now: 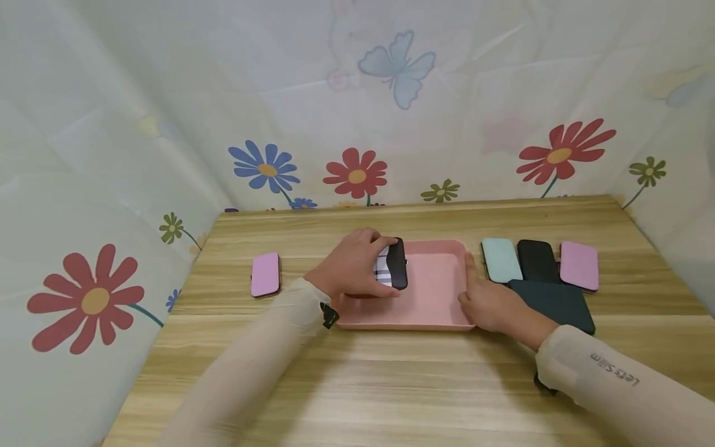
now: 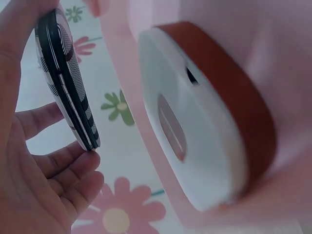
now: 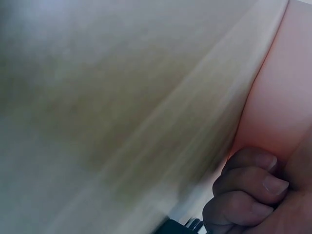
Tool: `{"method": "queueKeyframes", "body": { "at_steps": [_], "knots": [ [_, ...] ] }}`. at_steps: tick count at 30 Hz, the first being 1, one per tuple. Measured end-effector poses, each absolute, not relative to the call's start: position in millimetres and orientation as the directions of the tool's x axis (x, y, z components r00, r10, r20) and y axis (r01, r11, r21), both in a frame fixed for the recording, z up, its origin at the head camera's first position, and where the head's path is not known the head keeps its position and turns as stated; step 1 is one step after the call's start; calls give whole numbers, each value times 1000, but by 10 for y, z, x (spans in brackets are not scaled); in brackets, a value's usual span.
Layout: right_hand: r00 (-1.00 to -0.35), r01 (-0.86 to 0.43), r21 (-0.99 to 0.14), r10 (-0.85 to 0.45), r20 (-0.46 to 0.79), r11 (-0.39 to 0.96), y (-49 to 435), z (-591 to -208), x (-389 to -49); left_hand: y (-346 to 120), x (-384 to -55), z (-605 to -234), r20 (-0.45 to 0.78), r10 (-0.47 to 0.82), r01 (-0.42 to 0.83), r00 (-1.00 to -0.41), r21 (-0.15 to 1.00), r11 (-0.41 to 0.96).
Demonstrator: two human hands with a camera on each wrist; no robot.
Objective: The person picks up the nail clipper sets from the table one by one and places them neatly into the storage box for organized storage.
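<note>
My left hand (image 1: 357,264) grips a small flat clasp case (image 1: 398,264), black with a striped grey-and-white part, above the left part of a pink tray (image 1: 436,326). Seen edge-on in the left wrist view, the case (image 2: 68,80) shows a dark metal-like frame between thumb and fingers. A white case with a brown side (image 2: 195,126) is close by in the tray; in the head view the left hand hides it. At the tray's right wall, my right hand (image 1: 491,304) holds the rim, index finger stretched along it. Its other fingers (image 3: 248,185) curl beside the wall.
A pink-purple case (image 1: 265,274) lies left of the tray. To the right lie a mint case (image 1: 501,259), a black case (image 1: 537,261), another pink-purple case (image 1: 579,266) and a larger dark teal case (image 1: 553,304). A flowered curtain (image 1: 447,136) stands behind the wooden table (image 1: 391,385).
</note>
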State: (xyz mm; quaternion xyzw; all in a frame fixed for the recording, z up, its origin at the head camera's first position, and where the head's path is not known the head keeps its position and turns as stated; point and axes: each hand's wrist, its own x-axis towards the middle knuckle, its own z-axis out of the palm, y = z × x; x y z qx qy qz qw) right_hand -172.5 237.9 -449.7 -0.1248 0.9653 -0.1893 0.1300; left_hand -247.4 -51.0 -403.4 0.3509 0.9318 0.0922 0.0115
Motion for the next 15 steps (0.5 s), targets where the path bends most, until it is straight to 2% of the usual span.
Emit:
{"method": "queueKeyframes", "body": {
  "at_steps": [7,15],
  "knots": [
    [-940,-203,-383,-288,-181,901,2372,-4528,-1732,-243,-2484,-4048,-9,642,637,-766,123,761],
    [-946,-190,-353,-267,-183,916,2375,-4527,-1744,19,-2540,-4069,-52,726,720,-685,104,687]
  ]
}}
